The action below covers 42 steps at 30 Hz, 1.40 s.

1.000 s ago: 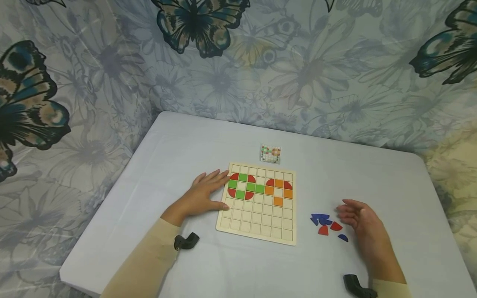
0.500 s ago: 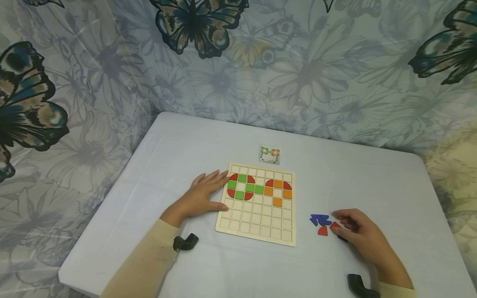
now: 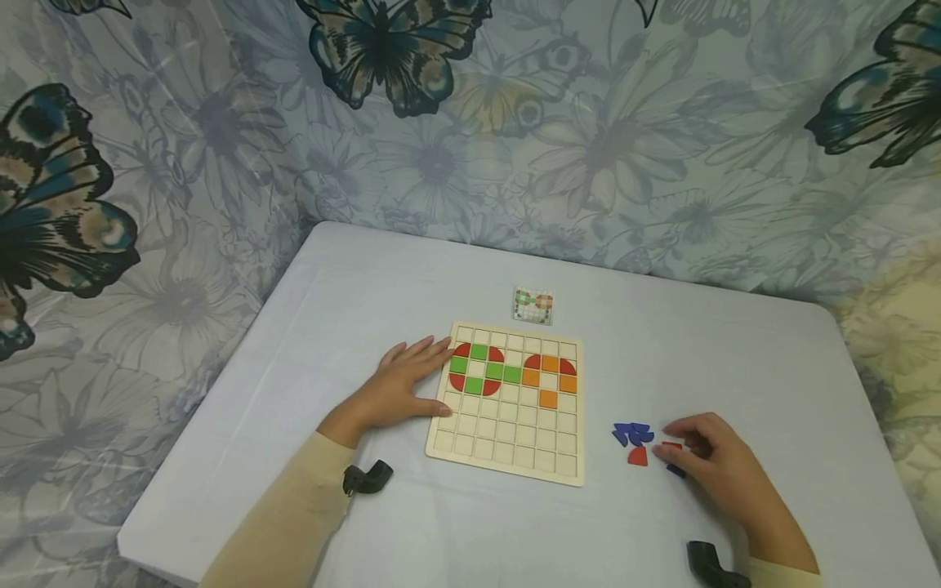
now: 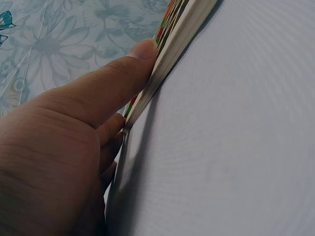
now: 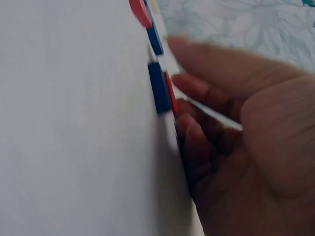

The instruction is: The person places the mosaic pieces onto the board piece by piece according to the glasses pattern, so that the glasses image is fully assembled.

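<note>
Head view: red piece (image 3: 672, 445) right of board (image 3: 506, 430); your right hand (image 3: 720, 467) there, thumb and forefinger parted, contact unclear; left hand (image 3: 395, 390) spread at board's left edge; likely light, stiff: pinch opposite edges

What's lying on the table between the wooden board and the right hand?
In the head view, a cluster of blue pieces and one red piece lie between the wooden board and the right hand, which partly hides another red piece.

Head view forward and down from above, wrist views low and close, tabletop (image 3: 625, 351) in all
</note>
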Each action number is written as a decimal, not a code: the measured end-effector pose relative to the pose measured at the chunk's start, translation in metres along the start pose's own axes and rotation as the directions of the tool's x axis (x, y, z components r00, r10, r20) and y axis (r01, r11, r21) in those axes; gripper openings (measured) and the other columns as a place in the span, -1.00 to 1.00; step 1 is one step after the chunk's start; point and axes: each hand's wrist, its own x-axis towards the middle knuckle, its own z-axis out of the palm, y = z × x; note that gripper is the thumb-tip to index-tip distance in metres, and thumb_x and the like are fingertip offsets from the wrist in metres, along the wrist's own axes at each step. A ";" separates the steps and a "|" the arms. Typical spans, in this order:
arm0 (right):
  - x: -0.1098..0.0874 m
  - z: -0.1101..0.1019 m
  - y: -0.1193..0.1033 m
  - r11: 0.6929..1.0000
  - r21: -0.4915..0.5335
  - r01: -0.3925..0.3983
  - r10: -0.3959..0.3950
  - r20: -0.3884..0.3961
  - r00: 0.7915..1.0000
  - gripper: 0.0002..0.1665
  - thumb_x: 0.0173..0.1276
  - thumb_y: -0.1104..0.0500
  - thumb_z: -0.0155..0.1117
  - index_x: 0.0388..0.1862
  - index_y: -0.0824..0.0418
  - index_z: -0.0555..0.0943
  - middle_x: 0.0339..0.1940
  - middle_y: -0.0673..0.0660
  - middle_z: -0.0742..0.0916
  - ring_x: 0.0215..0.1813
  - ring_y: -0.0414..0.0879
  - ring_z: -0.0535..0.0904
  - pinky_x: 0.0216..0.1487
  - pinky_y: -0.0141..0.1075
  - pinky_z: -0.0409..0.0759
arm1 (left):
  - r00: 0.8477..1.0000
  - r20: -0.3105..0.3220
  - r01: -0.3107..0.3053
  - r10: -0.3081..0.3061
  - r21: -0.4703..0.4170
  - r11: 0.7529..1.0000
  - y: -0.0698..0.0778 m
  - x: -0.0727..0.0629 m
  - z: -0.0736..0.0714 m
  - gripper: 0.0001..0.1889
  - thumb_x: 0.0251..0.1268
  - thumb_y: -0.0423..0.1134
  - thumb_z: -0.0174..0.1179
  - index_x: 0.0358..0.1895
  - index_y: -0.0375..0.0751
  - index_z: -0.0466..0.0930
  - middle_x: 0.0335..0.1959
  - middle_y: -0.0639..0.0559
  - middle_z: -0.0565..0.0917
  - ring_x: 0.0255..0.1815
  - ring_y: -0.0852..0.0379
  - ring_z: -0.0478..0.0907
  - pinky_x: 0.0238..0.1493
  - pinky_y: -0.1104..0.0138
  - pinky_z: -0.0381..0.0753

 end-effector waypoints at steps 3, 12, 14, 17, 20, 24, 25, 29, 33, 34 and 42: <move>-0.002 -0.005 0.002 1.000 -0.009 -0.027 0.027 0.019 0.999 -0.64 0.33 0.20 0.68 0.03 0.27 0.76 -0.01 0.17 0.67 -0.06 0.05 0.51 -0.19 -0.57 0.44 | 1.000 -0.001 0.000 0.000 0.002 1.000 0.001 0.000 0.000 0.09 0.29 0.29 0.50 0.79 0.07 0.16 0.78 0.22 0.06 0.79 0.08 -0.19 0.69 -0.08 -0.35; 0.002 -0.016 0.009 0.994 -0.059 -0.090 0.093 0.038 0.995 -0.42 0.35 0.09 0.68 0.16 0.42 0.68 0.03 0.32 0.64 0.00 0.19 0.57 -0.10 -0.34 0.60 | 1.000 -0.011 0.008 -0.008 0.005 1.000 -0.001 0.000 0.001 0.07 0.30 0.28 0.50 0.79 0.08 0.16 0.78 0.23 0.07 0.79 0.10 -0.20 0.69 -0.08 -0.35; 0.002 -0.018 0.012 0.993 -0.056 -0.104 0.106 0.038 0.994 -0.42 0.35 0.08 0.68 0.15 0.42 0.68 0.06 0.34 0.64 0.01 0.21 0.58 -0.12 -0.40 0.58 | 1.000 -0.013 0.003 -0.003 0.008 1.000 -0.002 0.000 0.001 0.07 0.30 0.28 0.50 0.78 0.07 0.17 0.78 0.23 0.07 0.79 0.09 -0.19 0.69 -0.09 -0.34; 0.002 -0.016 0.014 0.993 -0.049 -0.110 0.110 0.006 0.994 -0.52 0.38 0.12 0.65 0.11 0.39 0.71 0.01 0.30 0.66 -0.02 0.16 0.56 -0.22 -0.50 0.48 | 1.000 -0.015 0.000 0.001 0.011 1.000 -0.002 0.000 0.001 0.07 0.31 0.28 0.50 0.79 0.07 0.17 0.78 0.22 0.07 0.79 0.08 -0.19 0.69 -0.11 -0.34; 0.001 -0.013 0.014 0.993 -0.049 -0.111 0.110 -0.026 0.994 -0.58 0.39 0.14 0.64 0.08 0.35 0.74 -0.01 0.26 0.66 -0.04 0.13 0.54 -0.23 -0.48 0.46 | 1.000 -0.014 -0.005 0.005 0.014 1.000 -0.002 0.000 0.001 0.07 0.31 0.29 0.49 0.79 0.08 0.16 0.79 0.22 0.06 0.79 0.08 -0.19 0.69 -0.11 -0.34; 0.000 -0.011 0.013 0.992 -0.038 -0.121 0.119 -0.039 0.992 -0.60 0.40 0.15 0.62 0.09 0.33 0.75 -0.01 0.25 0.67 -0.04 0.14 0.54 -0.20 -0.41 0.49 | 1.000 -0.012 -0.008 0.008 0.012 1.000 -0.001 0.000 0.000 0.08 0.30 0.28 0.50 0.79 0.08 0.16 0.79 0.21 0.06 0.79 0.09 -0.19 0.69 -0.10 -0.34; 0.001 -0.010 0.012 0.991 -0.036 -0.126 0.125 -0.040 0.991 -0.61 0.40 0.16 0.62 0.09 0.33 0.75 -0.01 0.26 0.67 -0.04 0.14 0.54 -0.19 -0.38 0.51 | 1.000 -0.011 -0.007 0.007 0.012 1.000 -0.001 0.000 0.000 0.08 0.30 0.28 0.50 0.79 0.07 0.16 0.79 0.21 0.06 0.79 0.09 -0.19 0.69 -0.09 -0.34; 0.002 -0.009 0.010 0.987 -0.021 -0.156 0.156 -0.032 0.987 -0.62 0.43 0.16 0.59 0.09 0.35 0.73 0.02 0.29 0.69 -0.02 0.18 0.54 -0.15 -0.21 0.56 | 1.000 -0.009 -0.004 0.004 0.011 1.000 0.000 -0.001 -0.001 0.08 0.30 0.27 0.51 0.79 0.06 0.17 0.79 0.20 0.06 0.79 0.08 -0.18 0.69 -0.09 -0.34; 0.003 -0.008 0.008 0.984 -0.002 -0.180 0.180 -0.027 0.983 -0.62 0.45 0.16 0.59 0.08 0.37 0.70 0.01 0.31 0.71 -0.02 0.19 0.53 -0.12 -0.15 0.55 | 1.000 -0.008 -0.003 0.004 0.013 1.000 0.000 -0.001 -0.001 0.08 0.30 0.29 0.50 0.79 0.06 0.16 0.79 0.20 0.06 0.80 0.07 -0.19 0.69 -0.11 -0.35; 0.003 -0.008 0.008 0.983 0.001 -0.184 0.184 -0.030 0.982 -0.62 0.45 0.17 0.59 0.08 0.36 0.69 0.00 0.31 0.71 -0.03 0.18 0.53 -0.13 -0.17 0.55 | 1.000 -0.009 -0.004 0.004 0.013 1.000 0.000 -0.001 -0.001 0.08 0.30 0.28 0.50 0.79 0.07 0.16 0.79 0.20 0.06 0.80 0.06 -0.18 0.69 -0.11 -0.34; 0.000 -0.001 0.009 0.986 0.011 -0.167 0.167 -0.117 0.979 -0.70 0.42 0.31 0.57 0.03 0.33 0.67 -0.15 0.23 0.73 -0.14 0.11 0.55 -0.33 -0.52 0.42 | 1.000 0.005 0.010 -0.010 0.011 1.000 -0.001 0.001 0.001 0.08 0.30 0.28 0.50 0.79 0.10 0.15 0.78 0.25 0.05 0.79 0.11 -0.20 0.69 -0.07 -0.36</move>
